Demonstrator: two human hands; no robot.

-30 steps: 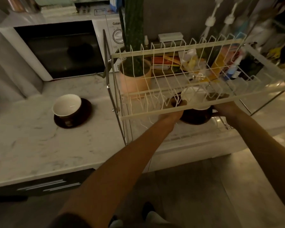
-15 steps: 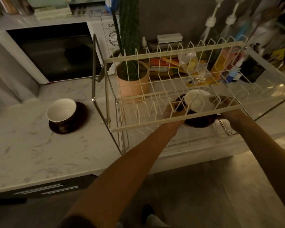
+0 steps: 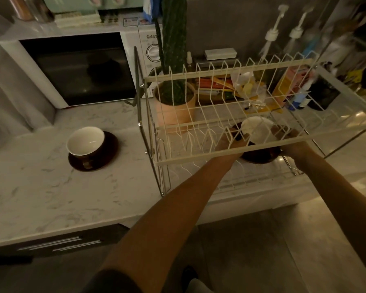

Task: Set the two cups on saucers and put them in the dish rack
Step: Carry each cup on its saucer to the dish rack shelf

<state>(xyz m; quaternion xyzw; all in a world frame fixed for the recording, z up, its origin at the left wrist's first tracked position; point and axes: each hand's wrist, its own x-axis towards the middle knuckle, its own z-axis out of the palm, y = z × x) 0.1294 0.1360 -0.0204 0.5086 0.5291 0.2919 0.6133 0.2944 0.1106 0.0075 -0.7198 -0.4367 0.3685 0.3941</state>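
Note:
A two-tier cream wire dish rack stands on the marble counter. Both my hands reach under its upper tier. My left hand and my right hand grip the two sides of a dark brown saucer carrying a cup with a white inside, over the lower tier. The upper wires partly hide the hands and this cup. A second brown cup with a white inside stands on its dark saucer on the counter, left of the rack.
A white microwave stands at the back left. A tall cactus in a pink pot is behind the rack's left end, with packets and bottles further right. The counter edge runs above dark drawers; tiled floor lies below.
The view has risen and shifted slightly. My hands have carried the cup and saucer a little deeper under the upper tier; the cup on the counter has stayed put.

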